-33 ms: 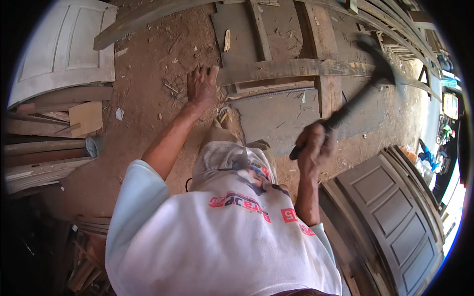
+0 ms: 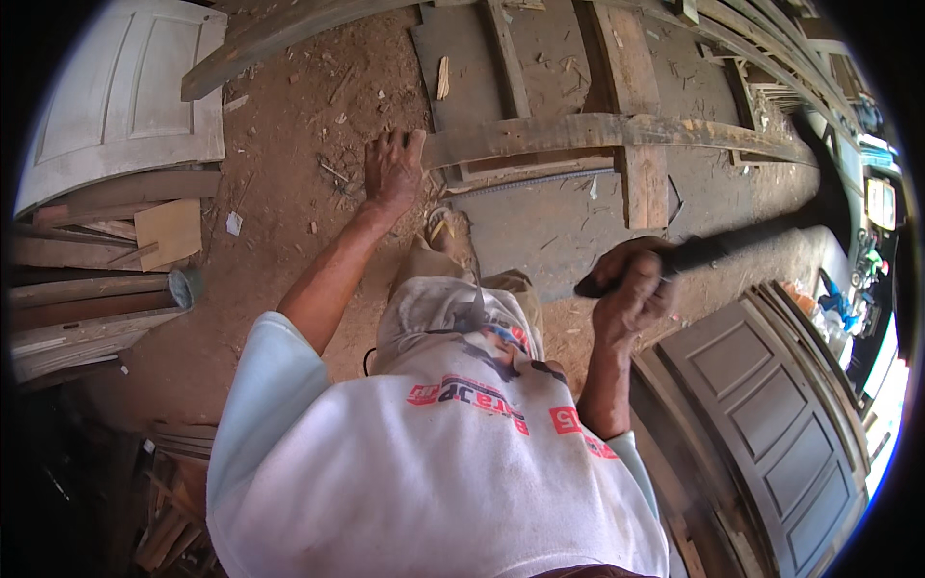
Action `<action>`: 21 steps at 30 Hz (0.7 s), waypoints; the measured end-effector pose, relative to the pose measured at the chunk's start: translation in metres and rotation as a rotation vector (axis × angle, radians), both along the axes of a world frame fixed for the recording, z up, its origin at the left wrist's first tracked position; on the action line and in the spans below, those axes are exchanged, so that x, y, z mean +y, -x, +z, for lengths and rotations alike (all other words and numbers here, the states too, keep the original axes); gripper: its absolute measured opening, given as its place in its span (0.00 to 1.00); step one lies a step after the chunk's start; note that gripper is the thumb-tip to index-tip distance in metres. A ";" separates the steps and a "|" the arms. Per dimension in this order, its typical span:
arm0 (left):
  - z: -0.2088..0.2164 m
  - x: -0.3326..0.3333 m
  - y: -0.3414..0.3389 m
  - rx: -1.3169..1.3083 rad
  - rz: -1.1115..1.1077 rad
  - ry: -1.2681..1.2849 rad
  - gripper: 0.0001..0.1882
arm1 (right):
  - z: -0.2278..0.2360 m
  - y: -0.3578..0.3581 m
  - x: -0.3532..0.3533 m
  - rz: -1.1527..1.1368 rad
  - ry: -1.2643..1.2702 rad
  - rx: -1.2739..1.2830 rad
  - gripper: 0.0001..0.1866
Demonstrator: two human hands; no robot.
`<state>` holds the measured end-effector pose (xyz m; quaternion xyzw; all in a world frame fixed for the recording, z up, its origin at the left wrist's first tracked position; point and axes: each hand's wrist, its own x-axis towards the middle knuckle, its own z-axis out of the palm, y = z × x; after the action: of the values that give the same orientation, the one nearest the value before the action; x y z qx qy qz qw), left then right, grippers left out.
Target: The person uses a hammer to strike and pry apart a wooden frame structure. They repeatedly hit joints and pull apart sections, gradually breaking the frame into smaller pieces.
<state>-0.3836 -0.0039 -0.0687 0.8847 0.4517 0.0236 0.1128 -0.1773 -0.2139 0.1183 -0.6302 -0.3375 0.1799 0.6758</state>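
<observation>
My right hand is wrapped round the dark handle of a hammer, raised to the right of my body. The hammer's head, smeared by motion, is up at the far right. My left hand has its fingers curled at the left end of a long wooden beam, with the fingertips partly hidden. This beam lies crosswise in front of me, over a wider plank that runs away from me. Beneath them lie flat grey boards.
A white panelled door lies at the far left, above stacked timber. At the lower right, a grey panelled door rests on more boards. Another beam crosses the far side. Wood chips litter the dirt floor, and my sandalled foot stands near the beam.
The hammer has swung outward to the right, and its handle now lies flatter. My right hand has shifted slightly right with it. My left hand stays at the beam's end.
</observation>
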 end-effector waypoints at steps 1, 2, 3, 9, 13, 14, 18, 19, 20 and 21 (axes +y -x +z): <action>-0.001 0.002 0.000 -0.006 0.009 0.012 0.34 | 0.010 -0.005 0.010 0.023 -0.164 0.012 0.20; -0.003 -0.001 0.001 0.010 0.020 0.015 0.34 | 0.013 -0.006 0.016 0.054 -0.295 -0.022 0.20; -0.001 -0.001 -0.001 0.016 0.020 0.019 0.33 | 0.002 -0.006 0.015 0.072 -0.284 -0.095 0.20; -0.005 -0.005 -0.003 0.085 0.087 0.010 0.31 | -0.115 0.003 -0.031 0.355 1.068 -0.103 0.22; 0.012 0.004 -0.014 0.169 0.090 0.025 0.32 | -0.121 -0.011 -0.058 0.296 0.869 -0.133 0.26; 0.003 0.001 -0.004 0.120 0.070 0.103 0.34 | -0.105 -0.017 -0.060 0.278 0.905 -0.059 0.26; 0.069 0.027 -0.023 -0.079 -0.040 0.577 0.42 | -0.083 -0.073 -0.078 0.157 0.932 0.028 0.28; 0.054 0.041 -0.004 -0.042 -0.075 0.670 0.44 | -0.070 -0.088 -0.080 0.176 0.961 0.015 0.28; 0.036 0.055 0.012 -0.004 -0.117 0.768 0.45 | -0.065 -0.100 -0.084 0.160 0.933 0.060 0.28; 0.047 0.066 0.012 -0.018 -0.010 1.049 0.45 | -0.062 -0.112 -0.090 0.139 0.903 0.107 0.28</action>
<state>-0.3953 0.0619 -0.0217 0.7112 0.3976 -0.1989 0.5446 -0.0655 -0.3041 0.0563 -0.8272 -0.2317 0.3861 0.3362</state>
